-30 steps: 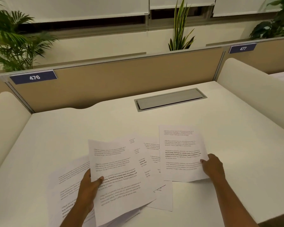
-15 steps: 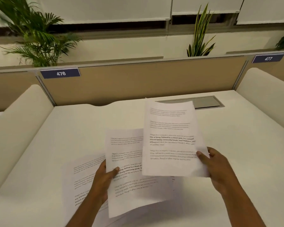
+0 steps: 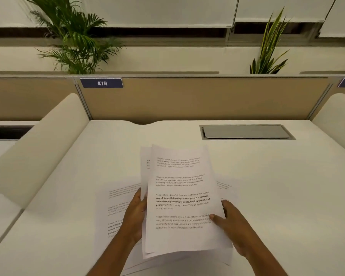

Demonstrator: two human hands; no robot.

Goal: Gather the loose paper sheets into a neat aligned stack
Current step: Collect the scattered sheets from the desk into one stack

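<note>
**Halfway gathered**

Now the right hand's (image 3: 232, 226) sheet has landed on the left hand's (image 3: 134, 214) sheets; both hands pinch this uneven stack (image 3: 180, 198) at centre frame. Loose sheets (image 3: 118, 208) remain on the desk (image 3: 287, 196) beneath.

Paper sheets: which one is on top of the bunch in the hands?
The front sheet, its four paragraphs fully readable. The sheet behind it shows only a left strip; others lie flat on the desk.
</note>
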